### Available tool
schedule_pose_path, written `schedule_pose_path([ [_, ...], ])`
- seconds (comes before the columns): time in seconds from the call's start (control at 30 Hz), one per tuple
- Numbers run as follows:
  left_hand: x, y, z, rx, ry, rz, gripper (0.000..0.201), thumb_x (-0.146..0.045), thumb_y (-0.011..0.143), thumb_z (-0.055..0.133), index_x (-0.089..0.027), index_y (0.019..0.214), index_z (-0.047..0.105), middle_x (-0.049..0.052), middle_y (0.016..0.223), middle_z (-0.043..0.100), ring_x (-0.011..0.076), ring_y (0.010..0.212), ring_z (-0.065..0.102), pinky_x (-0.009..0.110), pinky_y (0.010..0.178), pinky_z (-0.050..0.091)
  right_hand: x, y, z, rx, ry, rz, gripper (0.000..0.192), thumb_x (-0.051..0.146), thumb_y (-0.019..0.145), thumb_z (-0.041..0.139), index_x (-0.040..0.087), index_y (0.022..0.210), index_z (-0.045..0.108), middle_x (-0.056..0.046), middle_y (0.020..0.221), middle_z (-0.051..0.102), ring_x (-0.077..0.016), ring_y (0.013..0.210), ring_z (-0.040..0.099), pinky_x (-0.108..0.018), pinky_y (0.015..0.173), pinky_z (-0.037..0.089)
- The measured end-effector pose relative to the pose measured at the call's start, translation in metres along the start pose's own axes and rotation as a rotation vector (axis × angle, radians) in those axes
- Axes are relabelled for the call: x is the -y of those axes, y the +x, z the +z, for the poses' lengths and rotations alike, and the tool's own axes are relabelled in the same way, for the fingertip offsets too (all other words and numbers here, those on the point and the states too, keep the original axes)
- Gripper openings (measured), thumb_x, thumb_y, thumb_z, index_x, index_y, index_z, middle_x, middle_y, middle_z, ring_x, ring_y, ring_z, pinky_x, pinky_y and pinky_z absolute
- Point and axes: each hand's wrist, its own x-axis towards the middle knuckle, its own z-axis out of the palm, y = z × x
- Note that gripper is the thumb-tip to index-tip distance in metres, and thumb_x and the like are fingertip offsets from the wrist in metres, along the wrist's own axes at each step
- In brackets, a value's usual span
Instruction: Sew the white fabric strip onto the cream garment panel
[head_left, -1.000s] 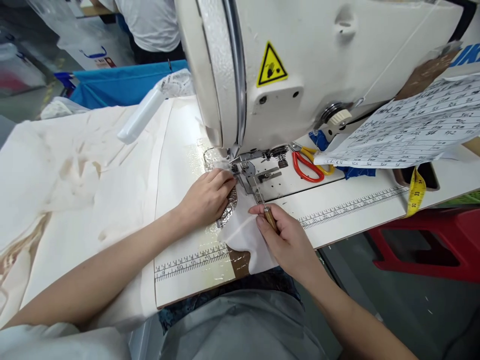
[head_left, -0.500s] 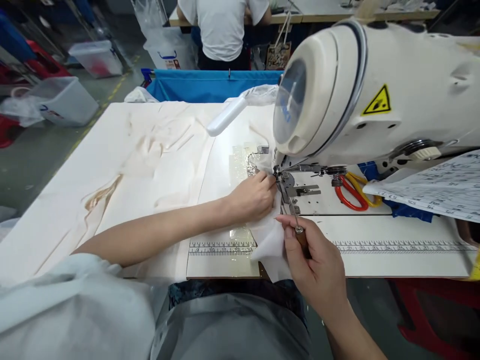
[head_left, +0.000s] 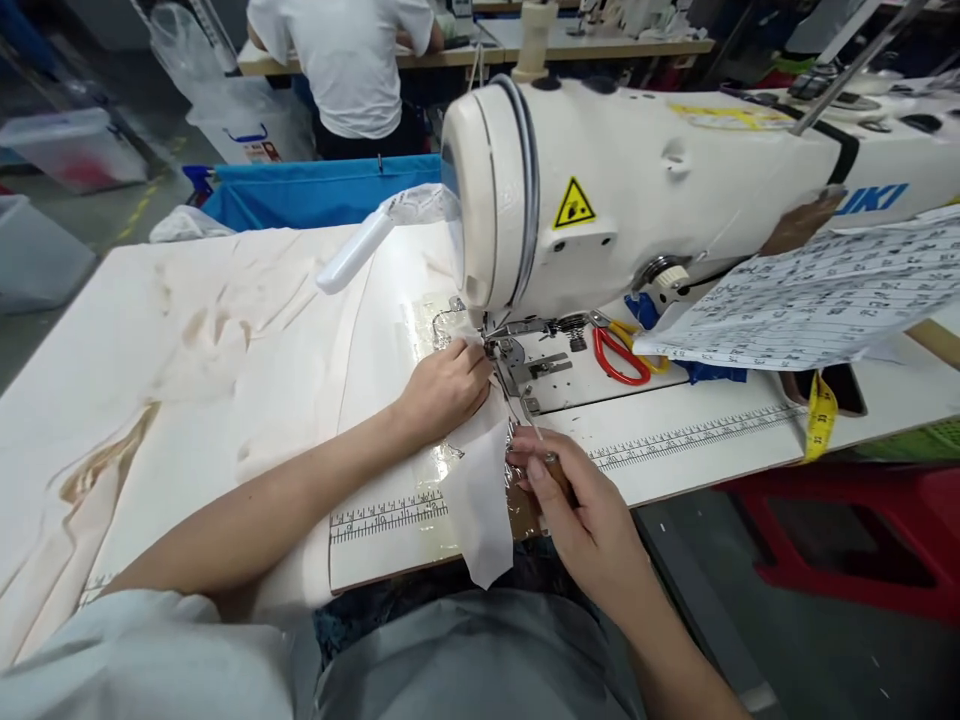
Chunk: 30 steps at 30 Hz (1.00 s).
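My left hand (head_left: 442,385) presses a small piece of white fabric (head_left: 481,495) against the bed just left of the presser foot (head_left: 504,352) of a white sewing machine (head_left: 637,200). The fabric hangs over the table's front edge. My right hand (head_left: 577,505) grips a thin awl with a wooden handle (head_left: 556,468); its metal tip points up toward the needle area.
Red-handled scissors (head_left: 619,355) and yellow ones lie on the bed right of the needle. A printed sheet (head_left: 810,295) and a yellow tape measure (head_left: 819,420) sit at the right. Cream cloth (head_left: 187,340) covers the left table. A person in white stands behind a blue bin (head_left: 315,190).
The view has swung right and back again. The white fabric now hangs lower over the front edge, and my right hand with the awl sits slightly nearer the edge. My left hand stays by the foot.
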Motion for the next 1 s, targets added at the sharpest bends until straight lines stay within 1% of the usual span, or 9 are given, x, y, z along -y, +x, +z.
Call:
schedule_pose_path([
  [0.1,0.002,0.001,0.001,-0.028,-0.005,0.021,0.025,-0.017,0.099,0.040,-0.013,0.092,0.063,0.011,0.095,0.065,0.0224,0.084,0.056,0.034,0.067,0.054,0.006,0.003,0.006,0.063,-0.116,-0.092,0.025,0.026,0.102,0.043,0.024,0.117,0.063,-0.009,0.124,0.067,-0.0240,0.118,0.062,-0.036,0.094,0.052],
  [0.27,0.006,0.001,0.002,-0.031,-0.006,0.042,0.024,-0.018,0.098,0.042,-0.012,0.095,0.065,0.011,0.097,0.066,0.0226,0.085,0.058,0.034,0.069,0.056,0.009,0.009,0.029,0.058,-0.403,-0.159,0.029,0.013,0.094,0.040,0.018,0.105,0.067,-0.011,0.096,0.072,-0.0270,0.092,0.066,-0.037,0.076,0.051],
  [0.4,0.008,0.001,0.001,-0.015,-0.035,0.037,0.024,-0.018,0.097,0.042,-0.014,0.096,0.065,0.011,0.097,0.066,0.0226,0.085,0.058,0.035,0.071,0.056,0.013,0.002,0.032,0.004,-0.186,-0.142,0.028,0.016,0.096,0.039,0.020,0.108,0.064,-0.007,0.091,0.071,-0.0204,0.078,0.065,-0.031,0.067,0.050],
  [0.53,0.007,0.002,0.000,-0.018,-0.054,0.036,0.020,-0.019,0.096,0.046,-0.013,0.098,0.065,0.012,0.098,0.066,0.0235,0.086,0.058,0.036,0.072,0.055,0.027,-0.004,0.028,-0.061,0.055,-0.067,0.023,0.026,0.101,0.042,0.023,0.107,0.064,0.001,0.072,0.063,-0.0135,0.056,0.055,-0.025,0.054,0.044],
  [0.6,0.006,0.003,-0.002,-0.001,-0.044,0.022,0.019,-0.021,0.095,0.049,-0.013,0.097,0.065,0.012,0.097,0.067,0.0236,0.085,0.058,0.035,0.069,0.055,0.035,-0.001,0.029,-0.087,0.086,-0.110,0.022,0.025,0.100,0.042,0.023,0.106,0.064,0.001,0.075,0.065,-0.0135,0.060,0.058,-0.025,0.056,0.046],
  [0.7,0.003,0.004,-0.003,0.038,-0.022,-0.021,0.020,-0.019,0.096,0.047,-0.013,0.095,0.066,0.012,0.094,0.067,0.0236,0.082,0.058,0.034,0.066,0.054,0.043,0.004,0.035,-0.066,0.090,-0.233,0.022,0.020,0.099,0.041,0.022,0.108,0.061,-0.003,0.090,0.070,-0.0165,0.082,0.067,-0.026,0.069,0.052],
  [0.83,0.007,0.003,0.002,0.001,-0.130,-0.118,0.021,-0.016,0.098,0.045,-0.014,0.095,0.065,0.011,0.094,0.068,0.0229,0.085,0.061,0.033,0.067,0.055,0.033,0.003,0.037,-0.048,-0.005,-0.483,0.024,0.015,0.099,0.039,0.017,0.116,0.057,-0.008,0.099,0.072,-0.0171,0.088,0.070,-0.026,0.071,0.054],
  [0.9,0.012,0.002,0.007,-0.075,-0.275,-0.168,0.017,-0.020,0.097,0.050,-0.016,0.091,0.066,0.010,0.094,0.069,0.0218,0.086,0.063,0.033,0.070,0.056,0.023,0.002,0.030,-0.059,-0.122,-0.449,0.023,0.016,0.100,0.039,0.015,0.116,0.056,-0.009,0.098,0.074,-0.0170,0.083,0.071,-0.025,0.067,0.052],
  [1.0,0.019,0.000,0.013,-0.149,-0.518,-0.218,0.016,-0.024,0.094,0.057,-0.018,0.083,0.065,0.007,0.091,0.069,0.0198,0.086,0.065,0.033,0.073,0.056,0.005,0.007,0.016,-0.100,-0.313,-0.217,0.024,0.025,0.103,0.039,0.013,0.117,0.054,-0.006,0.083,0.074,-0.0186,0.069,0.070,-0.026,0.055,0.048],
])
